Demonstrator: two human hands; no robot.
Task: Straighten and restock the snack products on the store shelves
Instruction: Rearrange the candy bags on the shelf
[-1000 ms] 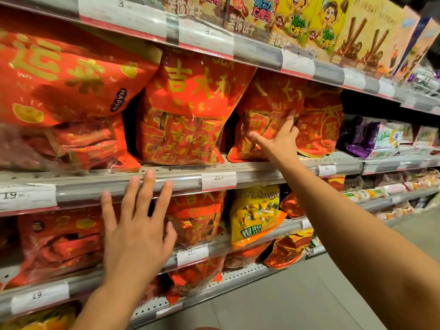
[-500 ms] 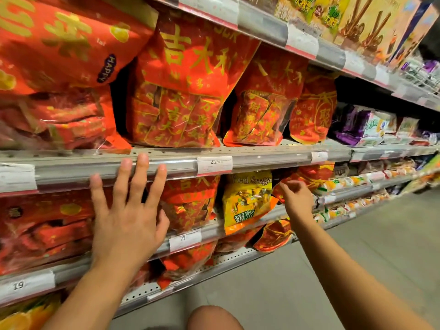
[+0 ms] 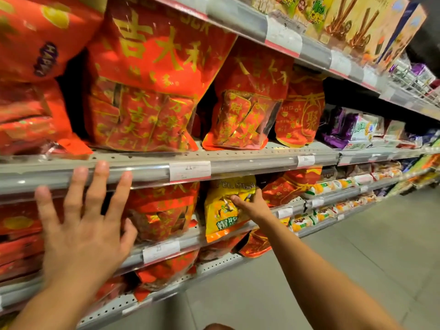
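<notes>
Grey metal shelves ran off to the right, tier on tier! On the middle shelf [image 3: 238, 154] stood big red snack bags [image 3: 147, 91] with gold characters, upright and side by side, with purple packs [image 3: 342, 129] further along. The top shelf [image 3: 316, 52] carried tall biscuit-stick boxes [image 3: 357, 22]. Down on the lower shelf [image 3: 292, 207] a yellow bag [image 3: 221, 217] leaned between more red bags [image 3: 164, 210], then rows of small white-and-orange packets [image 3: 321, 189]. Grey floor [image 3: 357, 258] lay below.

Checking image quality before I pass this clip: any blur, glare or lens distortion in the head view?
Head view: the shelf rails bow and fan out, a wide-angle effect; the left hand and the left edge are soft with motion blur; glare streaks the red snack bags; the price tags are unreadable; the right hand on the yellow bag is fairly sharp.
</notes>
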